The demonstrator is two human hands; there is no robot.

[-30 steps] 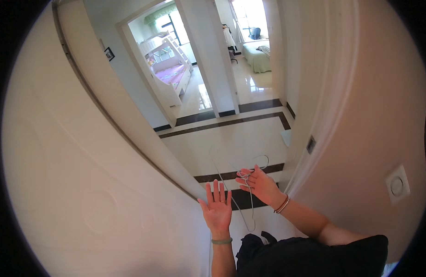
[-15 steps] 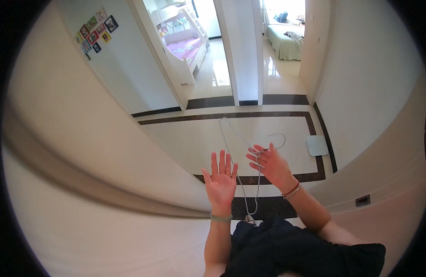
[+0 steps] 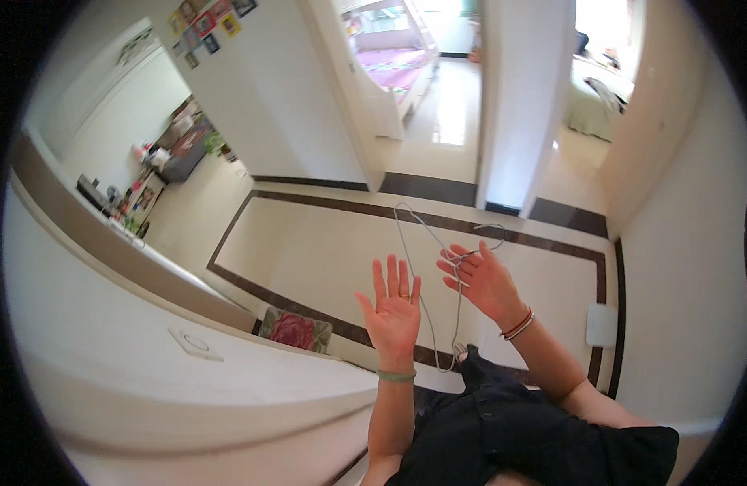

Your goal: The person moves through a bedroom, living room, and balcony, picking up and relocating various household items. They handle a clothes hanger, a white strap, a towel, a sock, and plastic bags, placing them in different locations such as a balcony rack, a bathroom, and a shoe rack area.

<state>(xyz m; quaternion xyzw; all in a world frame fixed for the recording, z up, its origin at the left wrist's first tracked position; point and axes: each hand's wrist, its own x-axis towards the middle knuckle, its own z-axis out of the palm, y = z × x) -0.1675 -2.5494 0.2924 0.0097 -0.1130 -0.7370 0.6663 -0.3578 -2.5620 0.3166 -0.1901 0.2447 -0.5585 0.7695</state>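
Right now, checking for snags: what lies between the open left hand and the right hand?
In the head view, only the thin wire hanger hangs between left hand and right hand, which holds it.

View has swung left and down since a second ago: the wall that filled the left side has dropped low, opening up a side room with a photo collage point(image 3: 211, 23) above it. A floral mat point(image 3: 295, 330) has come into sight. Scale point(image 3: 601, 326) shifted right. Left hand point(image 3: 394, 312) and right hand point(image 3: 480, 279) now sit further apart, wire hanger point(image 3: 438, 275) hanging lower.
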